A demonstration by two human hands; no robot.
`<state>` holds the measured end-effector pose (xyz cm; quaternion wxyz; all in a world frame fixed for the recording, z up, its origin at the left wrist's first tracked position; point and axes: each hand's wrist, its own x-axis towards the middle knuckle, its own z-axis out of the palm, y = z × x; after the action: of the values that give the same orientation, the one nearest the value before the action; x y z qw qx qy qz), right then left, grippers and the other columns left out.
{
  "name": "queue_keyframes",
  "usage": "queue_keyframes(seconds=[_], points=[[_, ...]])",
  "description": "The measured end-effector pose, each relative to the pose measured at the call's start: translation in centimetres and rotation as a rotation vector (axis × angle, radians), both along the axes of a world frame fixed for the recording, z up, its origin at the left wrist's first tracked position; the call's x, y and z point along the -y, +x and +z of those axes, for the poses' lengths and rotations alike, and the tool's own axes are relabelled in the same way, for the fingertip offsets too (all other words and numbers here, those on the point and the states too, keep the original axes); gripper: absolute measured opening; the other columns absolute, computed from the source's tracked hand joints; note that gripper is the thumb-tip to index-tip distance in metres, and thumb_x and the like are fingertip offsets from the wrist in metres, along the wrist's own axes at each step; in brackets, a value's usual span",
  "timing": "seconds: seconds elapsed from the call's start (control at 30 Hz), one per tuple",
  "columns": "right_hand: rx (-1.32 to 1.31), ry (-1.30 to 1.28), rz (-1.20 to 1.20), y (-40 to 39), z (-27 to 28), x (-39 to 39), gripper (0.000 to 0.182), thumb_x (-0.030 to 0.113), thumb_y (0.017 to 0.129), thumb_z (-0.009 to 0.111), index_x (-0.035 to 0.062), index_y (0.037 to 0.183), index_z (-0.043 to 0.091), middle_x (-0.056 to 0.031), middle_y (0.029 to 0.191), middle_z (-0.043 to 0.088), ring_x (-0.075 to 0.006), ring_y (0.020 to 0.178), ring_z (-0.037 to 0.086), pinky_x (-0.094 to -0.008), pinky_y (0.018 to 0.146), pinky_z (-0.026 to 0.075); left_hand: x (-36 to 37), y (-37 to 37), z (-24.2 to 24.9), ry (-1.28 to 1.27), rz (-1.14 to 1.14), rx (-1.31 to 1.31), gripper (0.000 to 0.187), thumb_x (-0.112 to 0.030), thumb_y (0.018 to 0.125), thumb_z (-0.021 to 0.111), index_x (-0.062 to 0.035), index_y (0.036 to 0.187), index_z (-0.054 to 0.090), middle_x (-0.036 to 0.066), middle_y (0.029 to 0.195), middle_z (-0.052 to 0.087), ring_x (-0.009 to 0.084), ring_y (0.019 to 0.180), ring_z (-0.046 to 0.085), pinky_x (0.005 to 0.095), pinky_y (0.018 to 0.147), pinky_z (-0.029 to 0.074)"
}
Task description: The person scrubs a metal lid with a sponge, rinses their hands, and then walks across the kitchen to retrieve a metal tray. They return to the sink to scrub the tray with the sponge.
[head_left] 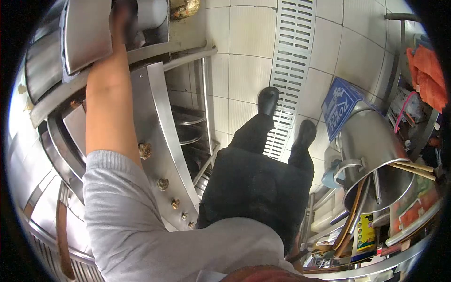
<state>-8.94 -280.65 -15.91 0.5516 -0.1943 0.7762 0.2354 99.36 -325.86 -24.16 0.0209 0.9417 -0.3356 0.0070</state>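
- The stainless steel range (155,141) fills the left of the view: a smooth, brushed front panel slanting down, with a row of small brass knobs (162,184) running along it. Any reach over it is best made with the sleeve kept off that front edge and the knobs.
- The tiled floor (244,61) is pale, glazed, square-jointed, with a long slotted metal drain grate (289,70) running down it; the person's black shoes (268,99) stand at and beside the grate. I judge a firm, flat stance matters here, as glazed tile may be slick.
- A tall steel stockpot (371,150) stands to the right, round and dull-polished, with wooden and metal utensil handles leaning out of it; a blue printed carton (340,105) lies just behind it and an orange cloth (427,75) hangs above.
- The curved metal lid or cover (87,33) at the top left is smooth, grey and gently domed, lying on the range top beside a pale cylindrical vessel.
- The left hand (123,21), arm bare below a grey sleeve, stretches up to that cover and the vessel; it is blurred and dark, so I cannot tell how its grip stands. A slow, steady reach with the wrist clear of hot metal seems wise.
- The right hand does not show.
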Motion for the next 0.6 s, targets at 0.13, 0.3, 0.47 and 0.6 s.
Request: queue_keyframes(seconds=[0.13,0.3,0.47,0.6], points=[[0.013,-0.022,-0.008,-1.7,-0.1,-0.4,0.028,0.026,0.096,0.054,0.0037,0.104,0.069,-0.0120,0.095,0.068,-0.0266,0.085,0.064,-0.0370,0.080,0.049,0.0,-4.1,2.6,0.004,-0.025,0.026,0.056,-0.036,0.084,0.052,-0.0025,0.128,0.049,0.022,0.126,0.052,0.0370,0.116,0.051,0.0457,0.098,0.041],[0.049,-0.079,-0.011,-5.0,-0.2,-0.6,0.028,0.025,0.097,0.054,0.0034,0.107,0.068,-0.0135,0.099,0.068,-0.0272,0.089,0.064,-0.0367,0.082,0.049,0.3,-14.6,5.0,-0.017,-0.054,-0.010,0.046,-0.025,0.083,0.056,0.0004,0.121,0.054,0.023,0.116,0.059,0.0362,0.108,0.059,0.0448,0.093,0.046],[0.124,-0.173,0.010,-7.1,-1.5,1.8,0.027,0.024,0.098,0.054,0.0031,0.109,0.068,-0.0150,0.102,0.068,-0.0278,0.092,0.064,-0.0364,0.084,0.049,-1.5,-30.6,5.6,-0.098,-0.020,-0.258,0.037,-0.015,0.081,0.060,0.0033,0.114,0.058,0.024,0.107,0.067,0.0354,0.099,0.066,0.0439,0.087,0.051],[0.400,-0.236,-0.247,-3.7,1.3,9.6,0.033,0.024,0.100,0.052,-0.0014,0.118,0.063,-0.0181,0.108,0.067,-0.0274,0.101,0.063,-0.0355,0.088,0.048,-8.7,-47.2,6.6,-0.308,0.106,-0.664,0.047,-0.010,0.080,0.060,0.0023,0.124,0.049,0.024,0.118,0.061,0.0340,0.112,0.059,0.0427,0.096,0.047]])
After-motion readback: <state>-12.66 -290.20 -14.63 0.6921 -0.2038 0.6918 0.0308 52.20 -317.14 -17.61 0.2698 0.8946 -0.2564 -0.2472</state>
